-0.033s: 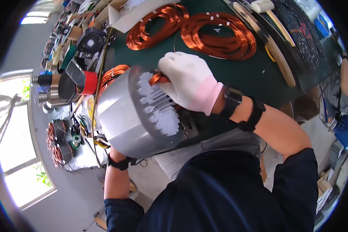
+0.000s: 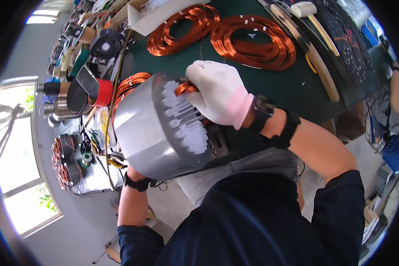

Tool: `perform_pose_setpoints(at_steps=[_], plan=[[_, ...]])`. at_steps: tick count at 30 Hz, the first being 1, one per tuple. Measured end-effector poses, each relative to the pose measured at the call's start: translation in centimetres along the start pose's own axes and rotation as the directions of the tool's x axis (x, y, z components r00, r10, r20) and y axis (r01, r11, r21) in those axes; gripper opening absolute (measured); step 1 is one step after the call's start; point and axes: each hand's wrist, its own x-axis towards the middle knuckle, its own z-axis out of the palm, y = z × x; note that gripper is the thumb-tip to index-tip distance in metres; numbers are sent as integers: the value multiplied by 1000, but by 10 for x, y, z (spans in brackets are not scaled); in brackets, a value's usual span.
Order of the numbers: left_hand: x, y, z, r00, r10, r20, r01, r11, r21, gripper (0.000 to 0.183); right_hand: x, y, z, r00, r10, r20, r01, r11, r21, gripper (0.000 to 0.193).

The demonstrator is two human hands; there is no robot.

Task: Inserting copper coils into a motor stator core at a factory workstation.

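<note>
A grey metal motor stator (image 2: 142,126) lies on its side on the bench edge in front of me. White insulating slot liners (image 2: 193,139) stick out in a ring from its open end. My right hand (image 2: 217,91), in a white glove with a pink cuff, is closed at the upper part of that opening. Its fingers grip a copper wire coil (image 2: 186,88), whose rest is hidden by the hand and inside the stator. My left hand (image 2: 136,172) reaches to the stator's lower left side; only the wrist area shows, and its fingers are hidden behind the housing.
Two large copper wire bundles (image 2: 252,42) lie on the dark green bench (image 2: 181,66). A white mallet (image 2: 303,9) and a long wooden-handled tool (image 2: 321,71) are at the right. A red cup (image 2: 103,93), a small fan (image 2: 105,46) and wound stators (image 2: 68,164) crowd the left.
The view has shifted slightly. My right hand remains closed on the copper wire coil at the stator's opening, with no clear movement relative to it.
</note>
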Motion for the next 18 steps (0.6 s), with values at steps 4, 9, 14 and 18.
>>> perform_pose_setpoints(at_steps=[4,9,14,18], plan=[[25,7,22,997,82,-9,-83,996,-29,47,3,12,15,997,30,73,-43,983,178,18],[5,16,1,984,174,21,-173,983,-66,48,0,6,-8,994,21,103,-38,986,165,21],[4,42,18,996,-35,-82,-4,902,-431,48,23,-27,-3,914,391,107,-362,669,649,33],[49,22,9,982,165,88,-93,839,-537,32,45,-24,15,757,587,286,-558,353,751,43]])
